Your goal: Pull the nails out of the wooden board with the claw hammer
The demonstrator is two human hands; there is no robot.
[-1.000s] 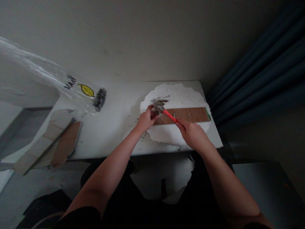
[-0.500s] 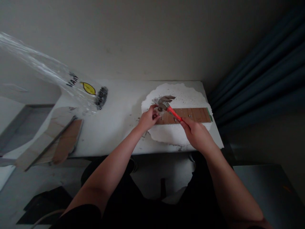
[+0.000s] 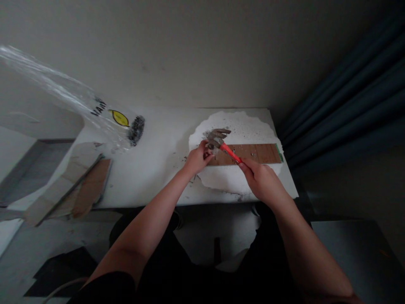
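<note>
My right hand is wrapped round the red handle of a claw hammer. The hammer's dark metal head lies over the left end of a brown wooden board, close to my left fingertips. My left hand is closed in a pinch at that end of the board; what its fingers hold is too small to make out. Beneath the board is a rough-edged white slab with grey crumbs on it. Small marks or bits of hardware show on the board's face.
The white table carries the slab. A clear plastic bag with a yellow print stands at the left. Broken board pieces lie at the table's left end. A dark curtain hangs at the right, above a dark box-like surface.
The hammer head has shifted slightly left and down toward my left fingertips. My left hand stays in its pinch at the board's end. The view has moved a little.
</note>
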